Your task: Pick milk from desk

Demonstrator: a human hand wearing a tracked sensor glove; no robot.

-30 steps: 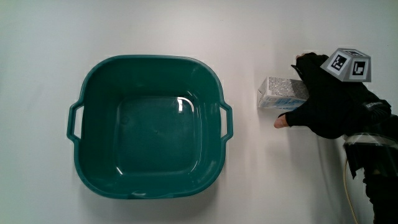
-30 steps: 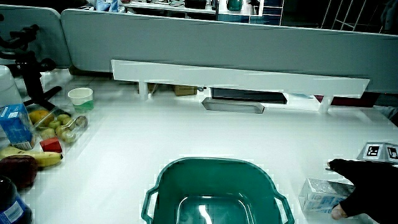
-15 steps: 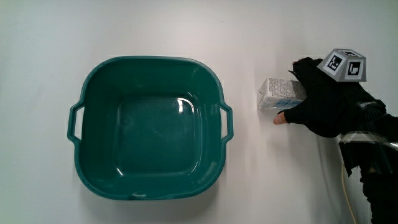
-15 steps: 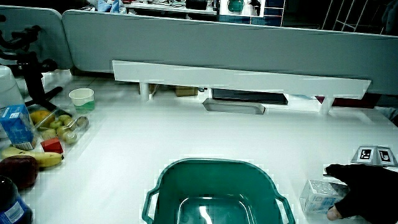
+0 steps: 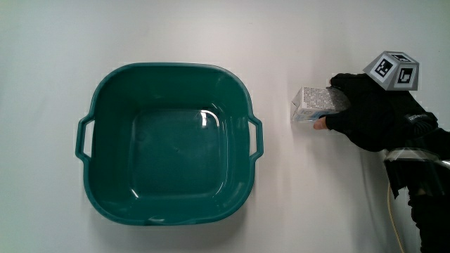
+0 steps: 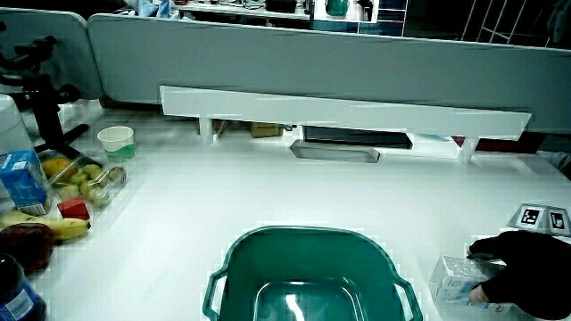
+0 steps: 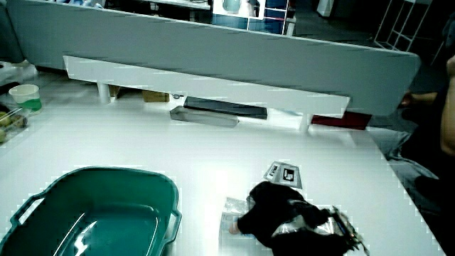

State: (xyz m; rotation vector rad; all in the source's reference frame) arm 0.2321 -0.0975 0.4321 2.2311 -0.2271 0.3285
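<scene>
Basin, teal and empty, sits nearest the person on the tabletop. Beside the basin's handle, apart from it, lies the milk, flat on its side. The hand covers the carton's end away from the basin, its grip closed on it, thumb under one edge, fingers over the other, likely so the carton lifts level.
</scene>
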